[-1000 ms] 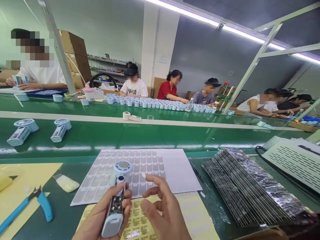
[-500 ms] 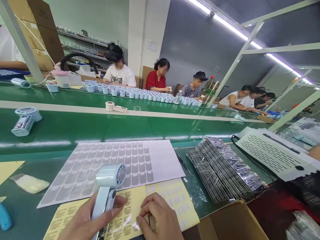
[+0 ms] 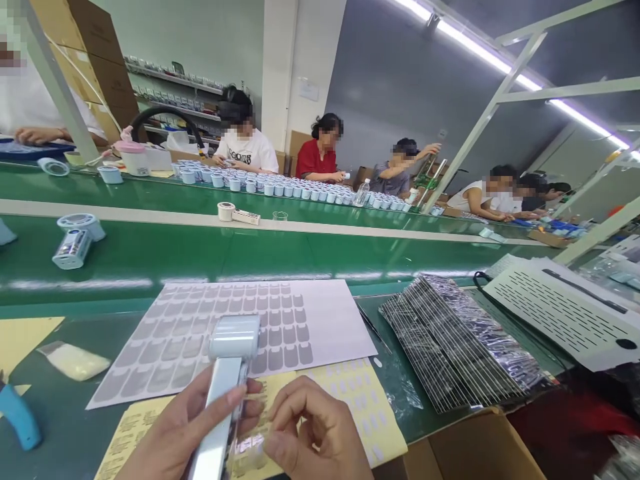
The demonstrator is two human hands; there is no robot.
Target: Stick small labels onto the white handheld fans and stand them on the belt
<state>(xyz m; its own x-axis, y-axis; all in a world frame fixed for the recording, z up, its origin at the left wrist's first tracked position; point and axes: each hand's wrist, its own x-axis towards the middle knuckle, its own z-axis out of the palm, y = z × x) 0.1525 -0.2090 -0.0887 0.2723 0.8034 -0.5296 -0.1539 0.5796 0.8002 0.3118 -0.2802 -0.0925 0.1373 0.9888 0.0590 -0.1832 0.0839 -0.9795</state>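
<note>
My left hand (image 3: pixel 185 433) is wrapped around the handle of a pale handheld fan (image 3: pixel 223 393), thumb pressed along its side, the round head tilted up and away over the grey sticker sheet (image 3: pixel 210 327). My right hand (image 3: pixel 315 433) pinches a small glossy label (image 3: pixel 247 448) between thumb and forefinger, right against the fan's handle; its print is too small for me to read. Under both hands lies a yellow label sheet (image 3: pixel 345 400), its rows of printed stickers also illegible from here. I count one more fan (image 3: pixel 77 240) lying on the green conveyor belt (image 3: pixel 300 253) to the left, and one taller white fan (image 3: pixel 237 213) further back; a long row of fan heads (image 3: pixel 300 192) lines the far side, too many to count. A stack of silvery foil bags (image 3: pixel 460 347) sits just right of the sheets, near the bench edge. A blue tool handle (image 3: pixel 17 417) lies at the left border.
</note>
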